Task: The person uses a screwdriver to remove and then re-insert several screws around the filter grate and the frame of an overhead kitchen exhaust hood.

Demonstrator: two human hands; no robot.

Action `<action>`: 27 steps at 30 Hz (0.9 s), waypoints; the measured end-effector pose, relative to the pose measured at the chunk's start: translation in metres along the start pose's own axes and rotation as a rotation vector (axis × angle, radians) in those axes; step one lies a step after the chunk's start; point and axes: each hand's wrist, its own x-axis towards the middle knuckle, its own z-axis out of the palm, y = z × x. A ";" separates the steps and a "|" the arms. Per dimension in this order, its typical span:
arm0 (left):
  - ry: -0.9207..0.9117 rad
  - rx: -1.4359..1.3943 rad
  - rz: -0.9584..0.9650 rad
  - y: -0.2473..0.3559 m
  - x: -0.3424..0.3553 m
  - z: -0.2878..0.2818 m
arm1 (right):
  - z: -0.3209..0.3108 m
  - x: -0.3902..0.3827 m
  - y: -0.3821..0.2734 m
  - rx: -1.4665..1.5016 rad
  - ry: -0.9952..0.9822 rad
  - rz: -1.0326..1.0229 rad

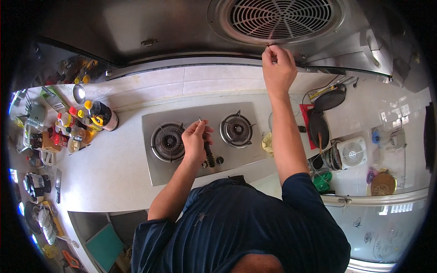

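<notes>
My left hand (195, 141) is closed around a tool with a black-and-yellow handle (209, 157), held over the steel two-burner gas hob (177, 175) between its left burner (169, 150) and right burner (237, 129). My right hand (279, 69) reaches up to the underside of the steel range hood (104, 32), fingers pinched at the lower rim of its round vent grille (280, 18). Whatever those fingertips hold is too small to make out. A pale yellow-green cloth (268, 143) lies just right of the hob.
Bottles (102, 116) crowd the left side of the white counter (91, 177), with a knife (58, 182) nearer me. Dark pans (317, 127) and a red board (306, 113) stand at the right, beside a white fan-like appliance (353, 152). A lower opening with a teal panel (104, 245) is at front left.
</notes>
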 end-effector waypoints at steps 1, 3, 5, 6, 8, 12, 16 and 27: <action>-0.007 0.008 -0.010 0.000 -0.001 0.002 | 0.000 -0.003 -0.001 0.153 0.005 0.165; -0.010 0.016 -0.017 0.002 -0.002 0.007 | -0.005 -0.005 -0.013 0.312 0.011 0.330; -0.085 -0.025 -0.038 0.006 -0.003 0.015 | -0.023 -0.012 -0.028 0.703 -0.147 1.041; -0.085 -0.022 -0.035 0.011 -0.004 0.025 | -0.034 -0.019 -0.031 0.706 -0.144 1.041; -0.155 -0.054 -0.019 0.023 -0.005 0.054 | -0.058 -0.045 -0.035 0.866 -0.511 1.179; -0.296 -0.116 0.103 0.044 0.007 0.117 | -0.107 -0.089 -0.056 1.048 -0.748 1.426; -0.396 -0.072 0.149 0.062 0.018 0.180 | -0.143 -0.089 -0.066 1.268 -0.654 1.585; -0.538 0.055 0.131 0.089 0.052 0.240 | -0.118 -0.050 -0.054 1.104 -0.172 1.445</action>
